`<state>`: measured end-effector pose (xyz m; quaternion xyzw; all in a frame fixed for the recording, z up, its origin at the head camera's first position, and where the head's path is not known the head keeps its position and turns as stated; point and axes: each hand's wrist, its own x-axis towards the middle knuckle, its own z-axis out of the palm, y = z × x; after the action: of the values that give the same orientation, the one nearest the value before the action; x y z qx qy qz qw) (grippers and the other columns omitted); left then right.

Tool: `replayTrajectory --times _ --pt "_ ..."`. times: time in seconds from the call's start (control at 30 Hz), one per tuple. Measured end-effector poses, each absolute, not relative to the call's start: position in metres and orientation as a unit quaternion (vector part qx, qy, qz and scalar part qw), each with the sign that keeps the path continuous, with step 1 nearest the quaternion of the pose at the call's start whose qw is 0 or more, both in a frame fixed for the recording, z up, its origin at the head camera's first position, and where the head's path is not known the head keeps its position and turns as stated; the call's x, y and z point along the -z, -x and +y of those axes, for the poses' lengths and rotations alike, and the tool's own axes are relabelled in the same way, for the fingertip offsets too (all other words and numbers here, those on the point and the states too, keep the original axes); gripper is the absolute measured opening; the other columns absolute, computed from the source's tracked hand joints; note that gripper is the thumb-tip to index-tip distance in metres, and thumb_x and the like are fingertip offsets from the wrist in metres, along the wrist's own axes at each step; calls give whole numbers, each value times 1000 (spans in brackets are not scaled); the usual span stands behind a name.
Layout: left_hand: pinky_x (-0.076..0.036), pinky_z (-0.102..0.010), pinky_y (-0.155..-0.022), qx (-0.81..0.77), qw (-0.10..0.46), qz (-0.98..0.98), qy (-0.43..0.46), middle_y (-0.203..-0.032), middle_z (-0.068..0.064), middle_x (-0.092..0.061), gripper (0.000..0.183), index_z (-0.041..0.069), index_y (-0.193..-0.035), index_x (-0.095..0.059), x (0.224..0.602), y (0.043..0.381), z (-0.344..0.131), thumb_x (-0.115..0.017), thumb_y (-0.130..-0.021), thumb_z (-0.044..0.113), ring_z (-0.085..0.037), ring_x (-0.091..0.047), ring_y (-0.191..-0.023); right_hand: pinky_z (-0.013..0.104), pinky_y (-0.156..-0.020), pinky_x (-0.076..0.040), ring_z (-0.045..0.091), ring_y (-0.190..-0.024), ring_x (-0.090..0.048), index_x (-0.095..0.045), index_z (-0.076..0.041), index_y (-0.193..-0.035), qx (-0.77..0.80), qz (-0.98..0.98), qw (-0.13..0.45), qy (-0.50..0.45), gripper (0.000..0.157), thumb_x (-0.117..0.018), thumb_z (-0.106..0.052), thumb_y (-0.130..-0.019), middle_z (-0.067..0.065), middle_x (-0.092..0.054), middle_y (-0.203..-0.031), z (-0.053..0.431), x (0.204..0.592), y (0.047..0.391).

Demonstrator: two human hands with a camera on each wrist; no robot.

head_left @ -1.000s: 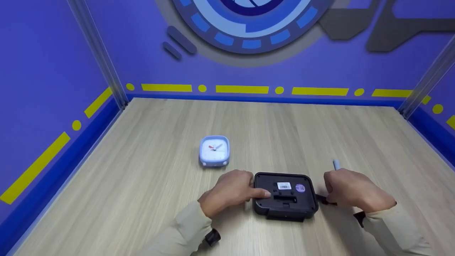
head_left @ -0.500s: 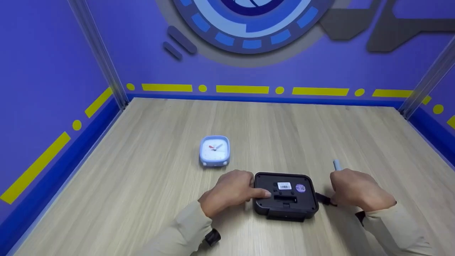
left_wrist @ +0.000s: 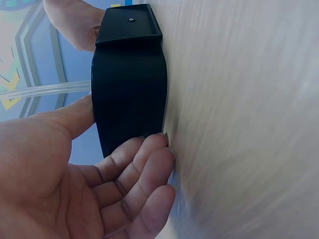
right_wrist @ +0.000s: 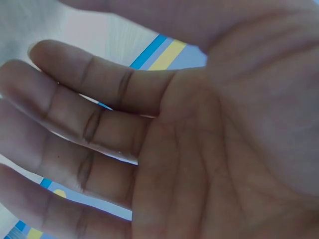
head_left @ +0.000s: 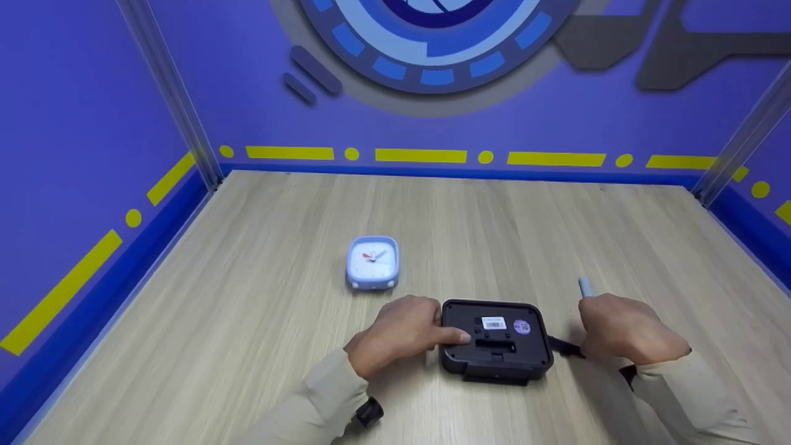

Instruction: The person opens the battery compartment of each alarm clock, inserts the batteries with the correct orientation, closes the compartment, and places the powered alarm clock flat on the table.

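A black box-shaped device (head_left: pixel 488 361) lies back face up on the table, showing an open slot, a white barcode sticker and a round purple one. My left hand (head_left: pixel 401 330) grips its left side, thumb on the back face and fingers curled against the side wall, as the left wrist view (left_wrist: pixel 124 74) of the device shows. Right of the device a slim black piece (head_left: pixel 565 347) sticks out. My right hand (head_left: pixel 633 330) is over the table at that piece's outer end. In the right wrist view its fingers (right_wrist: pixel 104 129) are loosely extended and the palm holds nothing.
A small light-blue alarm clock (head_left: pixel 372 262) stands beyond the left hand. A light-blue rod (head_left: pixel 584 287) pokes out past the right hand, its near end hidden. Blue panels (head_left: pixel 426 133) with yellow marks wall the wooden table (head_left: pixel 278 259) on the back and sides.
My right hand has shifted a little to the right, away from the device, and more of the slim black piece shows. The left hand and the device have stayed put.
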<state>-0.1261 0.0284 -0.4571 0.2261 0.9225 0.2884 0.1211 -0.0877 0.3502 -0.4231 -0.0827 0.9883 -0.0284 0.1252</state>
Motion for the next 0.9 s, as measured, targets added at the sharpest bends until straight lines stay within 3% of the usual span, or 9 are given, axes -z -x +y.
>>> replayTrajectory --times 0.3,0.57,0.77,0.9 --pt "-35 -27 -50 -291 115 921 -232 -51 12 -56 46 19 -70 -62 458 126 28 -82 -88 56 -8 -49 -49 35 -52 -32 17 -57 -34 -48 -13 -65 34 987 131 87 29 -67 6 -75 -2 -38 -65 353 424 87" --pt "-35 -27 -51 -289 115 921 -234 -51 11 -56 46 20 -71 -61 459 126 28 -82 -89 56 -9 -49 -50 33 -52 -31 16 -57 -37 -52 -14 -66 43 984 161 70 31 -75 3 -76 -2 -40 -66 354 421 89" --pt "-36 -27 -51 -287 116 923 -228 -52 11 -57 46 20 -70 -62 458 126 28 -82 -88 58 -9 -50 -51 36 -54 -33 18 -59 -38 -47 -14 -69 54 985 147 65 38 -83 -3 -75 -1 -40 -68 360 419 91" --pt "-36 -27 -51 -285 116 924 -226 -52 11 -57 47 20 -69 -62 457 126 28 -82 -88 58 -9 -50 -50 35 -53 -34 18 -58 -40 -50 -12 -71 56 985 146 66 33 -81 -2 -74 -1 -42 -68 365 418 92"
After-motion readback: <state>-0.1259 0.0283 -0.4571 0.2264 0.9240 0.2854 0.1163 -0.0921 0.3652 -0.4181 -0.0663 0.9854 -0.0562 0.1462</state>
